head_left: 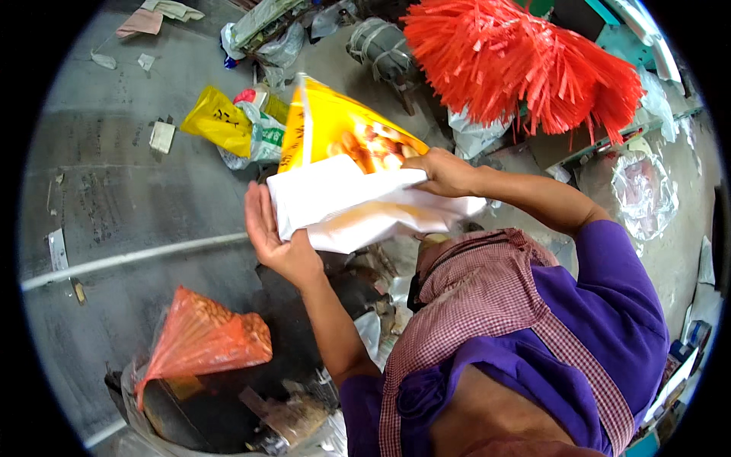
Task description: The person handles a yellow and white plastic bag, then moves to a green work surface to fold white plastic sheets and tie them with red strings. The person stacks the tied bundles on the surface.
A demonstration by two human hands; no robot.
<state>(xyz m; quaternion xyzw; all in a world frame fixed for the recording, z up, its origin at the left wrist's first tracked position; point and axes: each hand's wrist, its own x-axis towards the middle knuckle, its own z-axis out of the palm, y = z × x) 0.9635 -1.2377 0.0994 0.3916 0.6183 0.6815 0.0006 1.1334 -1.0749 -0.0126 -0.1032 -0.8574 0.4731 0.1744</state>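
Between my two hands is a yellow and white printed bag [335, 122], its upper part showing a picture of brown food and its lower part white and folded over. My left hand [280, 240] is at the bag's lower left corner, the fingers stretched out along its side and the thumb near the white edge. My right hand [445, 174] pinches the bag's right side near the fold. The bag is held in the air in front of me, slightly blurred along its lower edge.
A red translucent bag [209, 335] of small brown pieces lies at the lower left. A yellow bag [221, 122] is on the floor beyond my hands. A big bundle of red plastic strips [525, 68] stands at the far right, with a clear plastic bag [643, 194] below it.
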